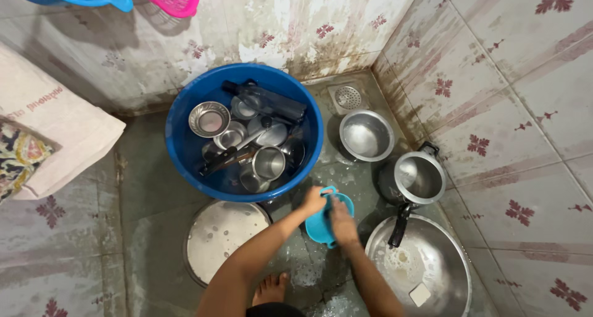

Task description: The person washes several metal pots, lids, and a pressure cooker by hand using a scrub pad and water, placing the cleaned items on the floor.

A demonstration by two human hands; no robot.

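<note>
My left hand grips the rim of a small blue plastic mug, held low over the wet floor. My right hand presses into the mug's side, fingers closed as if around a scrubber I cannot make out. Just beyond the hands stands a big blue tub packed with steel cups, bowls, a ladle and a dark bottle.
A soapy steel plate lies left of my foot. A steel wok holding a soap bar sits at the right, with a pressure cooker and a steel bowl behind it. A floor drain is in the corner. Tiled walls close in at the back and right.
</note>
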